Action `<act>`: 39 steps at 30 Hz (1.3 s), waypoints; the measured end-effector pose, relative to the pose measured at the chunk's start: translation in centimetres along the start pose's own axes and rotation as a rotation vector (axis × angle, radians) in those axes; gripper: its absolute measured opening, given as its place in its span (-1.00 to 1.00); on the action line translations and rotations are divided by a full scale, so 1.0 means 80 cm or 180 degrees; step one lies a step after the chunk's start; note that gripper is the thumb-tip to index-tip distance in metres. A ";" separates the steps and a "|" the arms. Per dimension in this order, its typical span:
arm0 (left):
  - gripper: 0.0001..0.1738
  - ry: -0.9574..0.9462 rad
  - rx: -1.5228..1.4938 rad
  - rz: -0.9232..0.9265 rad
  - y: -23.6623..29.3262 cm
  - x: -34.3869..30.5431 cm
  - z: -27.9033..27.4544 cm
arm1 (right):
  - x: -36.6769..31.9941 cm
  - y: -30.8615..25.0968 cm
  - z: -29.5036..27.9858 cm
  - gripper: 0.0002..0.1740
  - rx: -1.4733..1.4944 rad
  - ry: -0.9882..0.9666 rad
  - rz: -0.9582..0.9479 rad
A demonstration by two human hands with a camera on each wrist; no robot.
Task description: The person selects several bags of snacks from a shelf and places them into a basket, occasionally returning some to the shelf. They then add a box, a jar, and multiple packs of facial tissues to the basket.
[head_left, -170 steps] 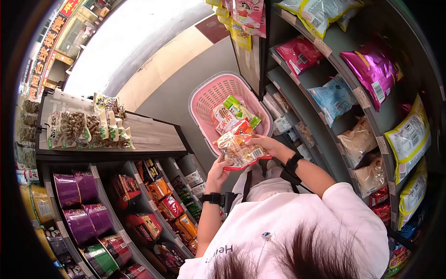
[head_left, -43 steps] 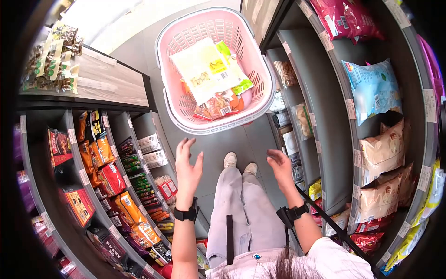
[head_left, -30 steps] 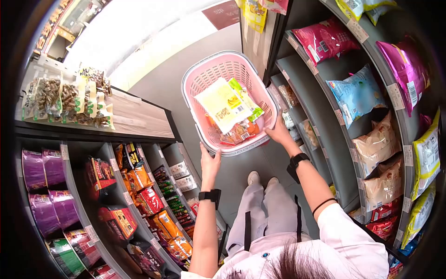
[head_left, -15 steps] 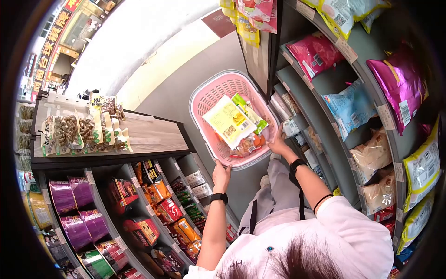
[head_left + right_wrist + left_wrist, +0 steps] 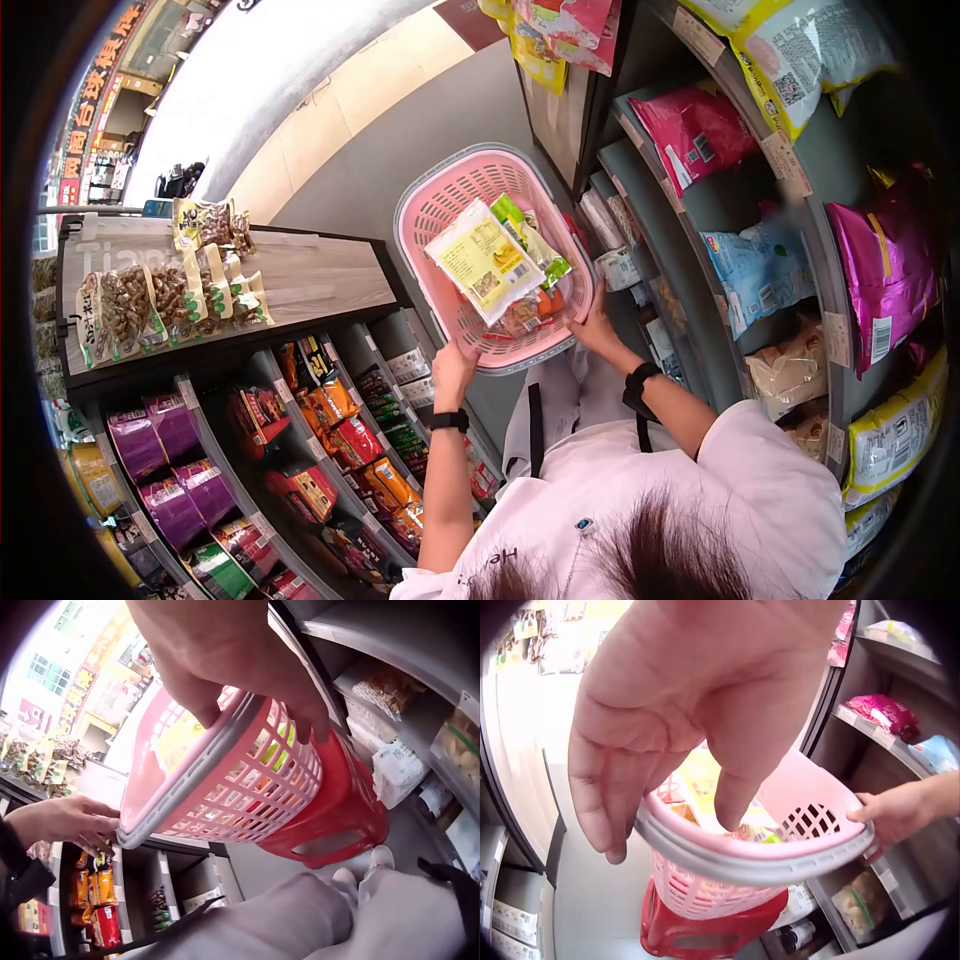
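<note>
A pink shopping basket (image 5: 490, 163) with a grey rim stands in front of the person, on a red plastic stool (image 5: 330, 817) seen in the wrist views. Its near left corner is held by the left hand (image 5: 455, 370), thumb over the inner side and fingers outside the rim (image 5: 705, 697). At the near right corner the right hand (image 5: 598, 325) grips the rim, with its thumb inside and fingers down the outer wall (image 5: 247, 675). Inside lie a yellow-and-white packet (image 5: 485, 262) on top, a green packet (image 5: 530, 235) and a clear bag with red print (image 5: 530, 315).
Shelves of bagged snacks (image 5: 780, 270) rise close on the right. On the left are shelves with purple tubs (image 5: 165, 435) and orange packets (image 5: 390, 480), below a panel hung with bagged dried goods (image 5: 170, 300). Grey floor (image 5: 360, 200) runs ahead to a bright entrance.
Earlier both hands held a clear snack bag with red print over the basket. Later they hung apart without it, then took the rim. The yellow-and-white packet now lies on top.
</note>
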State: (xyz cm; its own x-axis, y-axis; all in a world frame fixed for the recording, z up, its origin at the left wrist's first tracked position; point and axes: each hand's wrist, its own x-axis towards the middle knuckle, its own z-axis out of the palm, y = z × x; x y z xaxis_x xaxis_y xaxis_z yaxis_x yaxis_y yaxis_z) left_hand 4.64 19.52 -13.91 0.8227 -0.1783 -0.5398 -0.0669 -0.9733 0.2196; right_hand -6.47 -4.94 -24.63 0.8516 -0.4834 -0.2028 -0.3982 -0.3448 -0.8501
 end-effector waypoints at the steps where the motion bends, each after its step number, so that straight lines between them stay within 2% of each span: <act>1: -0.26 0.0061 -0.0034 0.0082 0.011 0.009 -0.011 | -0.001 0.003 0.003 0.29 -0.0127 0.0131 -0.0100; 3: -0.38 0.0124 -0.0517 0.0067 0.024 0.038 -0.020 | 0.001 -0.010 -0.007 0.28 -0.0010 -0.0010 0.0180; 6: -0.41 0.0364 -0.1237 0.0114 0.030 0.090 -0.002 | 0.005 -0.035 -0.027 0.25 0.0154 -0.0146 0.0480; 9: -0.44 0.0719 -0.2055 0.0332 0.003 0.150 0.064 | 0.009 -0.036 -0.026 0.22 0.0154 -0.0214 0.0562; 11: -0.46 0.0481 -0.2488 0.0264 -0.024 0.193 0.112 | 0.009 -0.027 -0.020 0.21 0.0099 -0.0175 0.0471; 12: -0.47 0.0349 -0.2685 0.0225 -0.023 0.195 0.111 | 0.011 -0.021 -0.013 0.20 0.0081 -0.0103 0.0391; 13: -0.47 0.0348 -0.2762 -0.0060 -0.022 0.193 0.110 | 0.012 -0.016 -0.007 0.19 0.0065 -0.0026 0.0304; 15: -0.48 0.0363 -0.2910 -0.0605 -0.016 0.190 0.106 | 0.011 -0.012 -0.002 0.19 0.0033 -0.0026 0.0533; 19: -0.57 -0.0010 -0.3230 -0.0446 0.002 0.178 0.082 | 0.014 -0.030 -0.007 0.15 0.0125 -0.0096 0.0885; 22: -0.65 -0.0698 -0.4697 -0.0655 0.024 0.164 0.049 | 0.012 -0.035 -0.009 0.15 0.0096 -0.0077 0.0919; 25: -0.68 -0.0854 -0.5405 -0.0379 0.033 0.155 0.026 | 0.012 -0.030 -0.007 0.15 -0.0015 -0.0005 0.0827; 26: -0.69 -0.1068 -0.5411 -0.0364 0.031 0.152 0.016 | 0.011 -0.029 -0.006 0.15 -0.0046 0.0008 0.0809; 30: -0.68 -0.1073 -0.5108 0.0428 0.035 0.131 -0.002 | 0.013 -0.030 -0.007 0.14 0.0018 0.0017 0.0790; 33: -0.67 -0.0884 -0.5300 0.0147 0.035 0.119 0.005 | 0.013 -0.038 -0.010 0.14 0.0110 0.0010 0.0877; 34: -0.65 -0.0791 -0.5056 -0.0032 0.020 0.126 0.027 | 0.013 -0.036 -0.009 0.14 0.0115 0.0038 0.0844; 37: -0.64 -0.1042 -0.3497 -0.0567 0.000 0.134 0.068 | 0.014 -0.039 -0.011 0.14 0.0114 0.0012 0.0878; 38: -0.60 -0.1145 -0.3584 -0.0852 0.000 0.133 0.080 | 0.014 -0.040 -0.011 0.14 0.0117 -0.0008 0.0921; 39: -0.59 -0.1080 -0.3626 -0.0800 0.002 0.132 0.088 | 0.014 -0.039 -0.011 0.14 0.0204 -0.0019 0.0943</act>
State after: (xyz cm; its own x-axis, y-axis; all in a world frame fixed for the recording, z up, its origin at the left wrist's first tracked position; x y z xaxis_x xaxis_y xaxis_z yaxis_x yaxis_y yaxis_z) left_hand 9.34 16.50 -25.27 0.5405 -0.1978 -0.8178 0.7480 -0.3320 0.5746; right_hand -4.58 -5.08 -21.78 0.7035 -0.5506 -0.4493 -0.6075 -0.1379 -0.7822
